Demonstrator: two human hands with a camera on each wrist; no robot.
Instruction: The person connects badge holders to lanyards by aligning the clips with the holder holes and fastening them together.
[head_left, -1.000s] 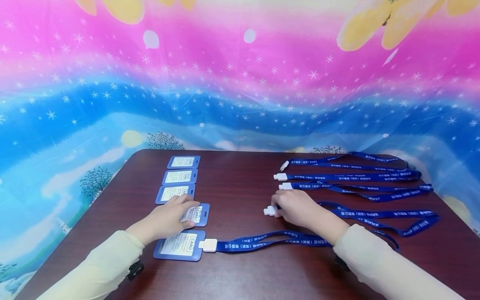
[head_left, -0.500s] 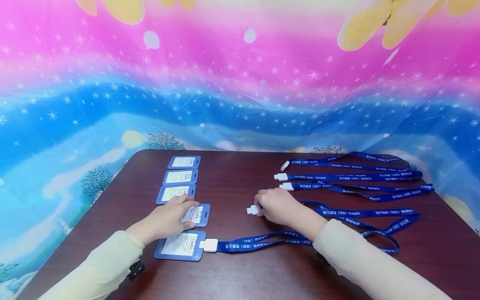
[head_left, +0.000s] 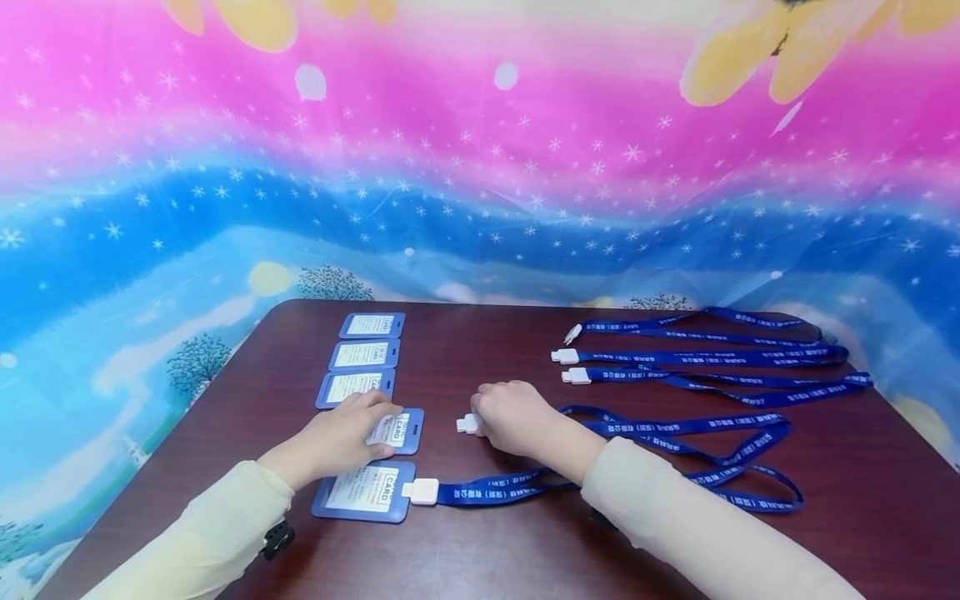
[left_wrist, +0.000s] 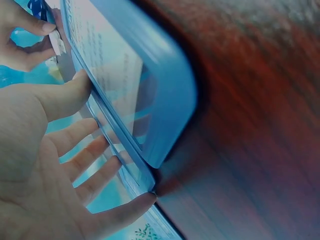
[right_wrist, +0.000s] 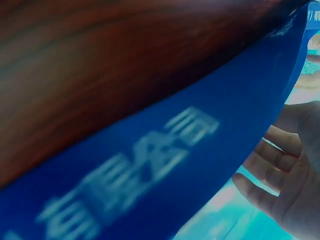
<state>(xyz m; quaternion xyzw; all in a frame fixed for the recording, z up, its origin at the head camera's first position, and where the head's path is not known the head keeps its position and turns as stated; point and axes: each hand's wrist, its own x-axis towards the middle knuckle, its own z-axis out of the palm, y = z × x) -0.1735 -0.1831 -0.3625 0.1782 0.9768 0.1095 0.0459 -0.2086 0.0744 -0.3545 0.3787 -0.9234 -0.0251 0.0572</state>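
Note:
My left hand [head_left: 337, 435] rests on a blue badge holder [head_left: 412, 431], fingers spread over its left part, thumb at the near edge. In the left wrist view the fingers [left_wrist: 90, 172] look fairly straight along the holders. My right hand [head_left: 513, 421] pinches the white clip [head_left: 467, 424] of a blue lanyard [head_left: 738, 423], a short way right of that holder. The lanyard's strap trails rightward behind the hand, its loop bent back. Nearest me, another badge holder [head_left: 360, 493] is joined by a white clip [head_left: 425, 491] to its own lanyard [head_left: 487, 490].
Beyond my left hand, three blue badge holders [head_left: 360, 354] lie in a column. Three more lanyards [head_left: 697, 357] with white clips stretch along the right back of the dark wooden table [head_left: 480, 550]. A colourful snowflake cloth [head_left: 480, 167] hangs behind the table's far edge.
My right hand has moved left with the lanyard's clip, bringing it closer to the badge holder and dragging the strap along. The left hand has stayed on the holder.

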